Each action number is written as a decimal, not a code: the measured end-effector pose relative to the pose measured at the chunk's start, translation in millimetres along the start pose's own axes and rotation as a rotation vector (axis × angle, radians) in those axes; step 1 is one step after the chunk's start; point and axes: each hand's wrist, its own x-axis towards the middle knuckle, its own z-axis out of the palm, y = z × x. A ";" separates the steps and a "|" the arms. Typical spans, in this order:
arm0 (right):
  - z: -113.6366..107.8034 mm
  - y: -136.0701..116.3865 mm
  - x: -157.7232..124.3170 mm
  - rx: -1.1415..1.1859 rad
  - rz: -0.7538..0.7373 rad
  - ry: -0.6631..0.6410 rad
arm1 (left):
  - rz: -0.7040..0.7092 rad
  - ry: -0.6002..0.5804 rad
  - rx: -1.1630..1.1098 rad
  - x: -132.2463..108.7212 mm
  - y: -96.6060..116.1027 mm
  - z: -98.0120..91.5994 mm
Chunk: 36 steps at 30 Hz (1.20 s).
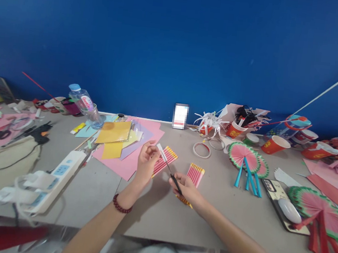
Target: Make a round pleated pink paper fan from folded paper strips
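Between the fingertips of my left hand (149,158) is a narrow white strip (162,152), its far end pointing up. My right hand (185,186) grips a pair of scissors (176,182) by the dark handles. The thin blades reach up and left to the lower end of the strip; I cannot tell whether they touch it. Under the strip lies a row of pink sticks with yellow tips (165,162). Another such bundle (195,174) is just beyond my right hand, and more yellow tips (183,201) show below that hand, mostly covered.
Coloured paper (115,131) is stacked to the left, near a power strip (61,177) and a leaning bottle (85,103). Right of centre are a tape roll (202,150), paper fans (244,156), a phone (284,207) under a mouse (289,210), and red cups (275,145). A blue wall closes the back.
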 end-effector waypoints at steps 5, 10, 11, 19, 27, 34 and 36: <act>-0.9 -1.5 -0.2 -0.001 0.000 -0.020 | 0.035 -0.008 0.021 -0.9 -1.8 -0.8; 0.1 -8.3 -4.2 0.026 0.099 -0.039 | 0.086 0.045 0.001 0.6 2.6 -3.2; 0.5 -9.7 -5.2 0.040 0.096 -0.041 | 0.094 0.049 -0.016 1.2 4.0 -3.6; -1.5 -17.8 -10.3 0.202 -0.128 -0.026 | 0.036 0.024 -0.080 1.0 8.7 -1.0; -0.5 -19.2 -14.1 0.212 -0.120 -0.152 | 0.037 -0.004 -0.055 1.6 7.7 -3.9; -1.2 -17.1 -12.6 0.156 -0.065 -0.148 | 0.037 -0.020 -0.047 0.6 9.4 -3.0; -2.1 -17.0 -12.4 0.154 -0.069 -0.153 | 0.041 -0.025 -0.056 0.6 9.7 -2.5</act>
